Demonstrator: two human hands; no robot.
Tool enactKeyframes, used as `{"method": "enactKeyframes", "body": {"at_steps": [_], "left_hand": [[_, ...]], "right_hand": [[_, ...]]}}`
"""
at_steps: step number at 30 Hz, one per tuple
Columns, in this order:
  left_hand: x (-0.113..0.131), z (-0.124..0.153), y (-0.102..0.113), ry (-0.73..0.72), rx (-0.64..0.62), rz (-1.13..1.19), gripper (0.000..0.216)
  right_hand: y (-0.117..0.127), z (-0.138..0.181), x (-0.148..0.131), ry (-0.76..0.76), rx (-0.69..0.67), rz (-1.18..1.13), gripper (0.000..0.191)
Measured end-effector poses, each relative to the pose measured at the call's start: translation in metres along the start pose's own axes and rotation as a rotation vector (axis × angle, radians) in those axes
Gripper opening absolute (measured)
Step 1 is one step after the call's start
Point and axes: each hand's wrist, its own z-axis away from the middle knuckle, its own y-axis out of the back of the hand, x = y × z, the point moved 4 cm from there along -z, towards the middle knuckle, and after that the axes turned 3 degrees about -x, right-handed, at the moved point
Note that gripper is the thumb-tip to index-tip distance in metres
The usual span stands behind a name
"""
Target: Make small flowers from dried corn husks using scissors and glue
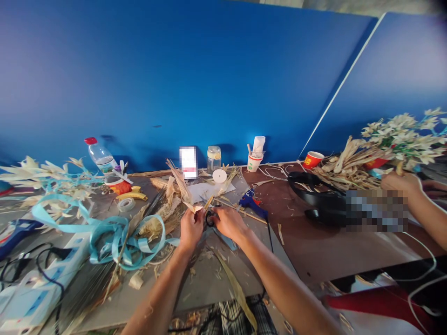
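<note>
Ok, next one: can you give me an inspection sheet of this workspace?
Surface: matte grey tabletop, littered with dry plant scraps; a smooth brown tabletop adjoins at right.
Things in hand: pale dried husk piece; black loop-handled tool, blades unclear.
Clutter: shiny light-blue ribbon in loose loops; white plastic power strip; blue glue gun.
Hands: left hand pinches the husk; right hand grips the tool.
Cables: thin black cable below the glue gun.
Surroundings: plain blue partition behind; another person's hand at right.
</note>
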Motion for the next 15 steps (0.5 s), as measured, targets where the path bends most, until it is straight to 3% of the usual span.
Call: {"method": "enactKeyframes", "body": {"at_steps": [5,9,12,15], "left_hand": [[0.002,-0.001,0.003,-0.013,0.013,-0.004,0.022],[0.003,-0.001,0.005,0.044,0.02,0.044,0.022],[0.002,-0.001,0.002,0.099,-0.019,0.123,0.024],[0.003,0.0,-0.005,0.096,-0.111,0.233,0.025]], "right_hand": [[0.005,0.002,0.001,-0.009,0.008,0.025,0.033],[0.02,0.002,0.003,-0.044,0.256,-0.083,0.029],[0.021,-0.002,0.007,-0.015,0.388,-0.317,0.028],[0.01,-0.01,0.009,0.035,0.37,-0.651,0.029]]}}
